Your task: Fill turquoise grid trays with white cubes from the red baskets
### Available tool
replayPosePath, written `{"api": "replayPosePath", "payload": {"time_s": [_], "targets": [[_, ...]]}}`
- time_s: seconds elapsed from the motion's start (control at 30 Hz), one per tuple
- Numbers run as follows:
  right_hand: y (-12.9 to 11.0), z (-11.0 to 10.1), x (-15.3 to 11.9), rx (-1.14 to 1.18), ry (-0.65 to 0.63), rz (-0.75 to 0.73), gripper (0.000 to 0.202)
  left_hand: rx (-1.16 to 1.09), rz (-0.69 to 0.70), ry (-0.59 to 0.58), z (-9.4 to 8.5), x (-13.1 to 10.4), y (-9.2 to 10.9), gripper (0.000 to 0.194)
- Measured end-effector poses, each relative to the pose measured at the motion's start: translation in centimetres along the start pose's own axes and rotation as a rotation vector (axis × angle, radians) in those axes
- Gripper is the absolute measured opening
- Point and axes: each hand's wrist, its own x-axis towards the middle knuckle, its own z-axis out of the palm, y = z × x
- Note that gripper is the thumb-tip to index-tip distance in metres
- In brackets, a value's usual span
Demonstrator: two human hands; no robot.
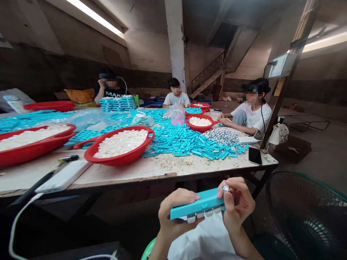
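A long blue plastic case (pixel 196 205) is held tilted above my lap, in front of the table. My left hand (pixel 173 207) grips its left end, thumb on top and fingers underneath. Along the case's lower side stick out several white caps (pixel 200 215), which look like keys. At the right end, my right hand (pixel 240 204) pinches a small white-and-blue piece (pixel 225 187) between thumb and fingers. That piece is too small to name, and whether it touches the case I cannot tell.
On the table stand red baskets of white pieces (pixel 121 143), beside a heap of blue plastic parts (pixel 176 141) and small mixed pieces (pixel 225 136). A phone (pixel 255 156) and a white power bank (pixel 63 176) lie near the edge. A fan (pixel 306 216) stands right. Three people sit around.
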Motion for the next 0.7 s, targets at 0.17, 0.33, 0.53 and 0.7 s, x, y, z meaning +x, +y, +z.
{"api": "replayPosePath", "payload": {"time_s": [0.17, 0.33, 0.53, 0.7], "targets": [[-1.3, -0.3, -0.2, -0.037, -0.006, -0.044, 0.011, 0.054, 0.084, 0.021, 0.3, 0.6, 1.2, 0.034], [-2.0, -0.4, -0.1, -0.114, -0.039, -0.072, 0.012, 0.125, 0.053, 0.045, 0.6, 0.7, 2.0, 0.029], [-2.5, -0.3, 0.0, -0.126, -0.038, -0.050, 0.010, 0.091, -0.028, 0.068, 0.6, 0.5, 1.8, 0.032], [-2.6, 0.0, 0.0, -0.141, -0.027, -0.011, 0.008, -0.046, -0.121, -0.010, 0.0, 0.5, 1.7, 0.038]]}}
